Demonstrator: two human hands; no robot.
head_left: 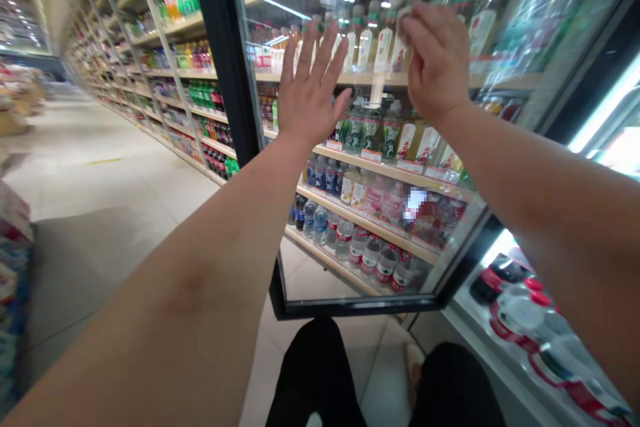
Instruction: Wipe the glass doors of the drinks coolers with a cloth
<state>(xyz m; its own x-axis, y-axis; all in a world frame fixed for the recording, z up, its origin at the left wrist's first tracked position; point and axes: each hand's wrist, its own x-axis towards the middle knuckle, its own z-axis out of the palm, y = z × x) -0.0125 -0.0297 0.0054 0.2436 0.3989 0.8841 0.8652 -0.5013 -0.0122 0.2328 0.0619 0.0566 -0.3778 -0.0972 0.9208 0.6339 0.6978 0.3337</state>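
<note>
Shop aisle, stocked shelving (186,26) behind. Glass door (233,80) swung out, upright, long axis vertical, free edge leftward. Left hand (310,97) spread against pane; right hand (440,57) curled, pinching whitish item (404,16).

Counted: 1 left hand (309,97), 1 right hand (441,57), 1 glass door (357,307), 2 black trouser legs (320,377). Bottles (371,253) exceed 20; exact total indeterminable, partly blurred.
</note>
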